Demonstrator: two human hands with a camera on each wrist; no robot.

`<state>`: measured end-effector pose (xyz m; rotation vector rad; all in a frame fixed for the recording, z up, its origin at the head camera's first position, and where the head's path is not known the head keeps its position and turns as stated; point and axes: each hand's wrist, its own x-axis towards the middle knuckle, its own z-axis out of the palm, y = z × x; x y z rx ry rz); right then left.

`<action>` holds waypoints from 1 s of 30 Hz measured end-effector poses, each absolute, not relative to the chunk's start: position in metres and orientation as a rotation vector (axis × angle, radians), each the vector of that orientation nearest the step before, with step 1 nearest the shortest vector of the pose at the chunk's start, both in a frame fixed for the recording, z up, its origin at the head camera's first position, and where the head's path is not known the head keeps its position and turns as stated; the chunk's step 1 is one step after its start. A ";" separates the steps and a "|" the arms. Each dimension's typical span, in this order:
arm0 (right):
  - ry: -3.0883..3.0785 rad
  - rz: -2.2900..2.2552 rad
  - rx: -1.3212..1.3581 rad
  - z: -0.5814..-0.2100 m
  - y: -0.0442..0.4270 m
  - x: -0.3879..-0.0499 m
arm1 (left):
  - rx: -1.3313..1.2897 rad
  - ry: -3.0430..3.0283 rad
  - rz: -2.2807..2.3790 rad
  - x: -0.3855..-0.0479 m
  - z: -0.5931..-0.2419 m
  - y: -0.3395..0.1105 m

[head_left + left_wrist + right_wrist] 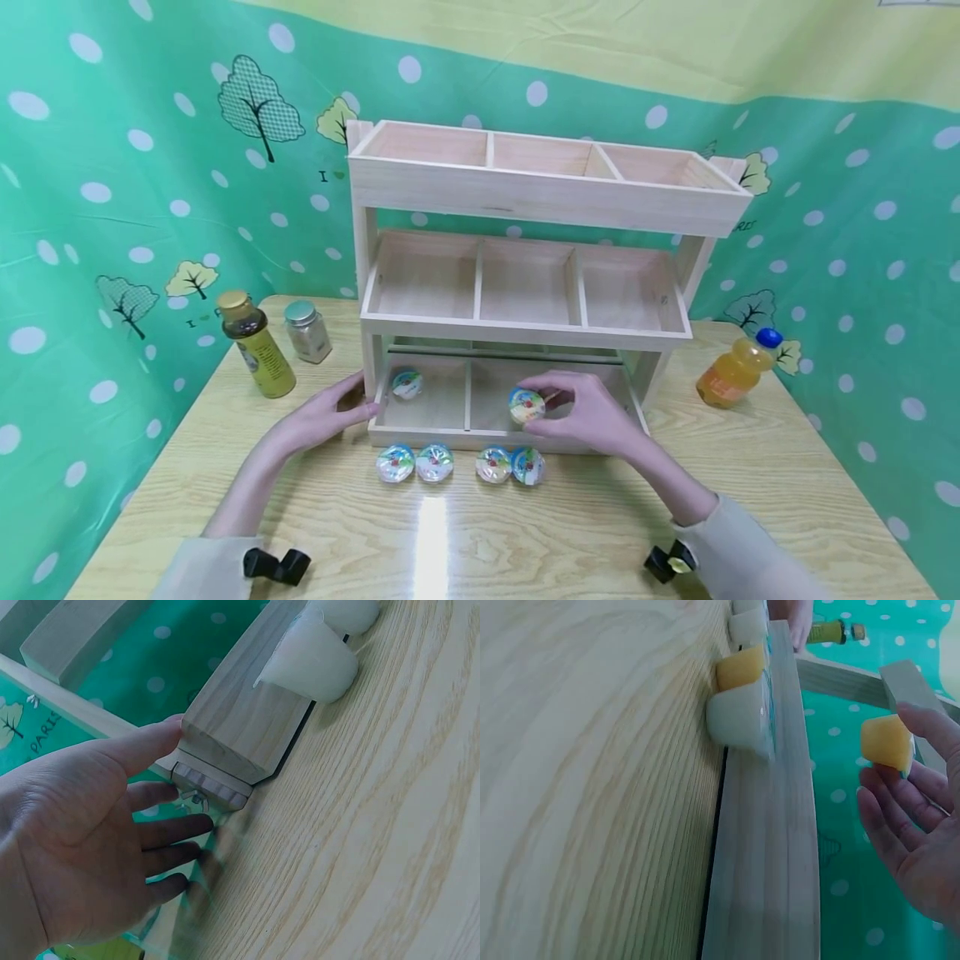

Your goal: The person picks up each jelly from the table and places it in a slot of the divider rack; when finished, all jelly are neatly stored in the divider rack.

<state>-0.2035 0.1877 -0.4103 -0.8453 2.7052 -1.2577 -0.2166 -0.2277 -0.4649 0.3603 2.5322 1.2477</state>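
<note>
My right hand (581,412) (930,832) pinches a small jelly cup (527,406) (883,742) between thumb and fingers, above the middle compartment of the wooden rack's bottom tray (427,437). The cup's contents look orange in the right wrist view. My left hand (322,421) (82,832) rests its thumb against the tray's left front corner, with the other fingers extended loosely beside the rack's side. Another cup (407,384) lies in the left compartment. Two pairs of cups (415,463) (493,464) stand along the tray's front edge on the table.
The rack's middle tier (525,330) and top tier (547,196) hang over the bottom tray. At the left stand a dark bottle (266,362) and a green-lidded jar (308,333); an orange drink bottle (731,377) is at the right. A patterned curtain (150,250) hangs behind.
</note>
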 end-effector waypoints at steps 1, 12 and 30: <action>2.697 -1.269 -0.832 -0.411 0.183 -0.205 | 0.363 2.533 1.245 -0.217 -0.465 -0.228; 2.608 -1.330 -0.814 -0.421 0.129 -0.222 | 0.377 2.529 1.246 -0.216 -0.464 -0.227; 2.653 -1.195 -0.866 -0.447 0.073 -0.236 | 0.388 2.528 1.244 -0.217 -0.464 -0.227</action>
